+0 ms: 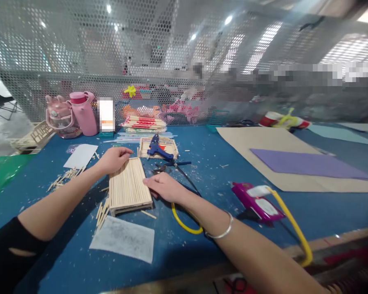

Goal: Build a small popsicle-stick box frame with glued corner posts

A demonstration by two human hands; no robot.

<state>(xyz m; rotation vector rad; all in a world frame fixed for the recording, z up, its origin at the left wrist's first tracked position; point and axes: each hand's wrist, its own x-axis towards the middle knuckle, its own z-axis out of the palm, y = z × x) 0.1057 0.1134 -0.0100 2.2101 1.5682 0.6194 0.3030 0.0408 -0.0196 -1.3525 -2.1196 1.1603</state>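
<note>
We seem to be steadying the stick panel (129, 183), left on the surface (208, 171); our right hand's (165, 187) fingers grip its right edge, our left hand's (114, 159) closure we cannot tell. Next calls for even pressure.

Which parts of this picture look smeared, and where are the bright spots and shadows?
In the head view: the mesh panel smears toward the right; bright spots glare near the top; a dark shadow lies on the blue table below the right forearm; the left hand, right hand and stick panel look fairly sharp.
</note>
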